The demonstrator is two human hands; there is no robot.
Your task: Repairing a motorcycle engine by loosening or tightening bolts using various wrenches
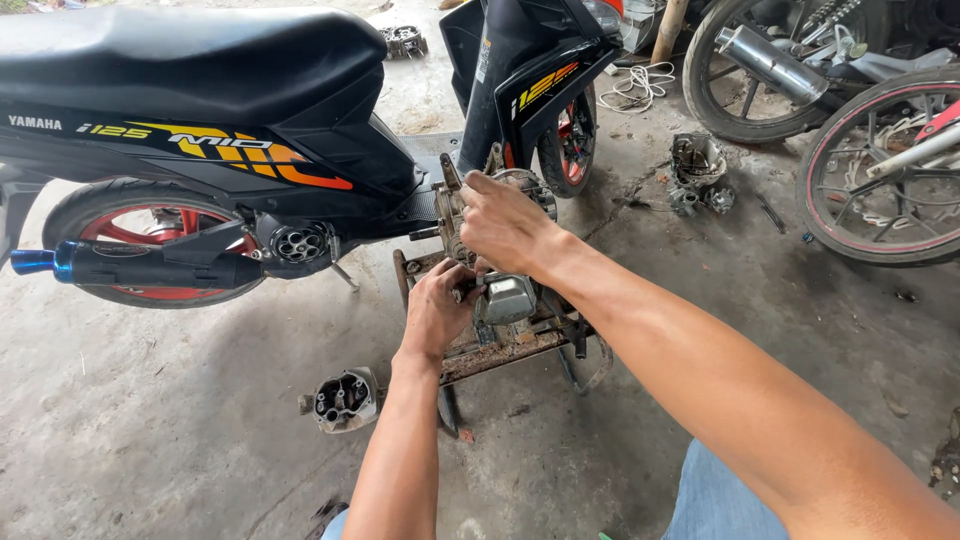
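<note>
grey engine part [507, 297] under left hand [436, 310] grip; right hand [503, 222] just above, clasping engine block [450, 215]

A single head-worn camera looks steeply down and forward from close above the person's outstretched arms onto the concrete floor [150, 420], with the black scooter [200, 110] across the top, probably from a crouched position.

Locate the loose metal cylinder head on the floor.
In the head view the cylinder head lies on the concrete floor, lower centre-left, just left of the left forearm and below the scooter's rear wheel.
</note>
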